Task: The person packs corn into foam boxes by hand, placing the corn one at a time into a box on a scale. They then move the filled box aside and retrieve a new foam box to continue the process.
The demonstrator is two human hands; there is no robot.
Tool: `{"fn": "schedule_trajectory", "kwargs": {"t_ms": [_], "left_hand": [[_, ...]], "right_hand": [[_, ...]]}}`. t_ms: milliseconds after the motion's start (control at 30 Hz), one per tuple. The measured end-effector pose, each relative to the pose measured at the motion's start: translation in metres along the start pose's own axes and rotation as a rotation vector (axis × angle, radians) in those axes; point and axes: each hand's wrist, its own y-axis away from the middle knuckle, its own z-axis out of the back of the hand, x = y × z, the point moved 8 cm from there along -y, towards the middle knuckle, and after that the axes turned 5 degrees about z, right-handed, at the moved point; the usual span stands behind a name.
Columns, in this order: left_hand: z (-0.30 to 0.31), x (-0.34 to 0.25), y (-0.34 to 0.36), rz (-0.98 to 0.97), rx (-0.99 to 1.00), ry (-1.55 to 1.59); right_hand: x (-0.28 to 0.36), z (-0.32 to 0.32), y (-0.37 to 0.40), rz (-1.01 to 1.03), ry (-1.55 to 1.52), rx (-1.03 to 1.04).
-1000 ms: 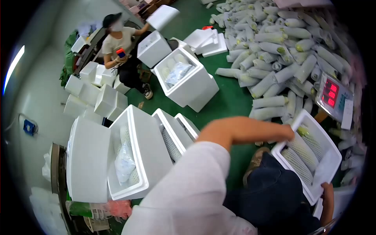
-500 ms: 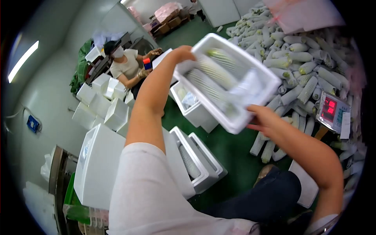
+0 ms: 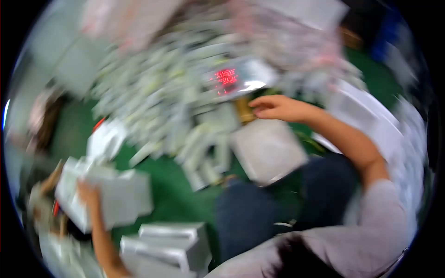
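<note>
My left hand (image 3: 89,194) reaches far to the left, its blurred fingers closed at the rim of a white foam box (image 3: 72,192), which rests among other foam boxes. What lies in that box is smeared and cannot be made out. My right hand (image 3: 273,109) is empty, fingers loosely stretched, above the back edge of a weighing scale's flat platform (image 3: 269,150). Just beyond it is the scale's display (image 3: 225,78) with red digits. A large heap of long, pale green produce (image 3: 153,88) in white net sleeves spreads behind the scale.
More white foam boxes (image 3: 192,248) stand on the green floor (image 3: 171,204) near my knees. A co-worker (image 3: 44,204) sits at the far left beside the boxes. On the right are a large white container (image 3: 366,118) and clear plastic sheeting (image 3: 403,171).
The view has swung right. The foam box, earlier held up in both hands, is now low at the left with my left hand on it. My right hand has let go and moved over the scale.
</note>
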Motion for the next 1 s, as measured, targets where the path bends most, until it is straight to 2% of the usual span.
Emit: {"fn": "schedule_trajectory", "kwargs": {"t_ms": [33,67,100,133,167,200,233,300,367,400,433,467,500,533,567,600,633,667,700,733,767,800,900,967,1000], "left_hand": [[0.016,-0.006,-0.009,0.166,0.159,0.054],[0.020,-0.011,-0.010,0.086,0.079,0.097],[0.012,-0.010,-0.009,0.098,0.032,0.062],[0.033,-0.029,-0.008,0.214,0.156,-0.103],[0.075,-0.048,-0.006,0.292,0.186,-0.206],[0.075,-0.064,-0.008,0.258,0.148,-0.197],[0.076,-0.080,-0.008,0.230,0.108,-0.196],[0.078,-0.140,-0.008,-0.081,-0.035,0.121],[0.119,-0.242,0.022,-0.209,0.159,0.305],[0.078,-0.276,0.038,-0.336,0.201,0.290],[0.100,-0.335,0.054,-0.460,0.300,0.447],[0.109,-0.382,0.073,-0.470,0.594,0.516],[0.105,-0.421,0.102,-0.627,0.403,0.477],[0.140,-0.461,0.123,-0.692,0.511,0.469],[0.114,-0.486,0.149,-0.779,0.524,0.636],[0.114,-0.502,0.172,-0.722,0.621,0.656],[0.101,-0.516,0.195,-0.656,0.651,0.628],[0.068,-0.522,0.223,-0.548,0.807,0.775],[0.064,-0.521,0.243,-0.462,0.775,0.906],[0.053,-0.525,0.261,-0.421,0.734,0.995],[0.050,-0.529,0.273,-0.361,0.696,0.998],[0.053,-0.535,0.276,-0.299,0.687,1.028],[0.027,-0.574,0.294,-0.110,0.682,1.155],[0.011,-0.608,0.302,-0.145,0.701,1.076],[0.005,-0.615,0.300,-0.078,0.733,1.067]], "right_hand": [[-0.043,0.044,0.053,-0.084,-0.070,-0.241],[-0.096,0.084,0.115,-0.133,-0.072,-0.492],[-0.154,0.113,0.192,-0.193,-0.002,-0.842],[-0.198,0.122,0.281,-0.364,0.241,-1.165],[-0.242,0.108,0.361,-0.446,0.295,-1.512],[-0.243,0.084,0.420,-0.583,0.474,-1.615],[-0.247,0.070,0.456,-0.379,0.168,-1.630],[-0.235,0.026,0.510,-0.738,0.631,-1.854],[-0.227,0.033,0.513,-0.701,0.704,-1.862],[-0.253,0.051,0.512,-0.722,0.599,-1.761],[-0.304,0.067,0.516,-0.881,0.416,-1.678],[-0.355,0.077,0.516,-0.970,0.154,-1.674],[-0.402,0.084,0.519,-1.051,-0.100,-1.644],[-0.428,0.099,0.525,-1.112,-0.032,-1.498],[-0.457,0.112,0.517,-1.154,0.038,-1.336],[-0.452,0.119,0.515,-1.109,0.147,-1.410],[-0.493,0.148,0.522,-1.000,0.710,-1.214],[-0.423,0.140,0.490,-0.935,0.466,-1.397],[-0.417,0.141,0.478,-0.639,0.231,-1.473],[-0.432,0.146,0.473,-0.395,0.288,-1.399],[-0.373,0.133,0.433,-0.456,-0.183,-1.482],[-0.357,0.140,0.417,-0.464,-0.241,-1.412],[-0.318,0.181,0.381,-0.485,-0.017,-1.059],[-0.287,0.205,0.337,-0.465,0.246,-0.773],[-0.271,0.208,0.306,-0.413,0.390,-0.625]]}}
